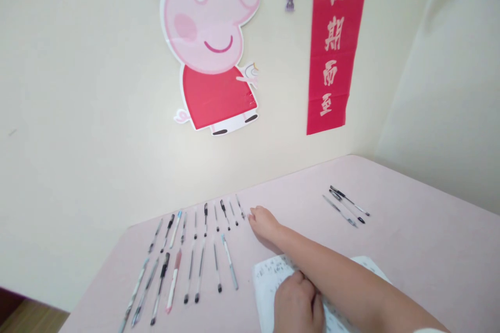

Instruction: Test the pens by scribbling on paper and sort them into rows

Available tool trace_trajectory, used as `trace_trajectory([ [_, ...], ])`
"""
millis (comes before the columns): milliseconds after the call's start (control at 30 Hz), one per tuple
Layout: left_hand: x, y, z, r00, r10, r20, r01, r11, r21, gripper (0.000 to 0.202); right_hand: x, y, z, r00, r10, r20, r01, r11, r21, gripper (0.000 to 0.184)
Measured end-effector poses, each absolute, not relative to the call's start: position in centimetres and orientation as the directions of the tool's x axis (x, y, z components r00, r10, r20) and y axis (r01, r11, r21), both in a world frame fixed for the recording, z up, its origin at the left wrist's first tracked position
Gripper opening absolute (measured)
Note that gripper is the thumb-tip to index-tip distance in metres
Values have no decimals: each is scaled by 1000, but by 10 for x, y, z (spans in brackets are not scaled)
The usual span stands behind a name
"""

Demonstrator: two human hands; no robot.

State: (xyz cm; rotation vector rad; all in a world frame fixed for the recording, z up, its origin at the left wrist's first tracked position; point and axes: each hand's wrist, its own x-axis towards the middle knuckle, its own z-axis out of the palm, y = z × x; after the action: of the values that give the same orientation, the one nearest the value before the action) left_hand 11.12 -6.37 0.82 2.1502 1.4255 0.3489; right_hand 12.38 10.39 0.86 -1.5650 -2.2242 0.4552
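Note:
My right hand [264, 223] reaches across to the right end of the back row of pens, its fingertips pinched together low over the table. Whatever lies between those fingertips is hidden or too small to name. Just left of them is a slim clear pen [239, 207]. My left hand [297, 303] is curled into a loose fist under my right forearm, resting on a sheet of paper [267, 286] covered in dark writing. No object sticks out of this fist. The back row also has a black-capped pen [205, 218] and a blue-and-white pen [176, 229].
A front row of pens includes a pink pen [174, 281] and a pale blue pen [229, 261]. Three pens, among them a clear pen [339, 211], lie apart at the right. Behind the pink table [410, 229] stands a wall with a cartoon pig cutout [219, 93] and a red banner [332, 67].

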Motion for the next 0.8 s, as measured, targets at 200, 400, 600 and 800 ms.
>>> trace_trajectory([
  [200,110,-67,11,372,924,-89,830,-288,478,25,192,79,12,-290,951,109,797,303,-523,20],
  [400,111,-70,13,378,924,-63,826,-305,475,26,257,66,1,-117,981,156,812,185,-553,31],
  [600,110,-73,11,382,924,-1,822,-340,457,21,281,64,-16,48,939,341,747,193,-636,28],
  [800,109,-76,12,382,924,13,824,-347,447,21,287,62,-8,85,924,373,849,129,-512,28],
])
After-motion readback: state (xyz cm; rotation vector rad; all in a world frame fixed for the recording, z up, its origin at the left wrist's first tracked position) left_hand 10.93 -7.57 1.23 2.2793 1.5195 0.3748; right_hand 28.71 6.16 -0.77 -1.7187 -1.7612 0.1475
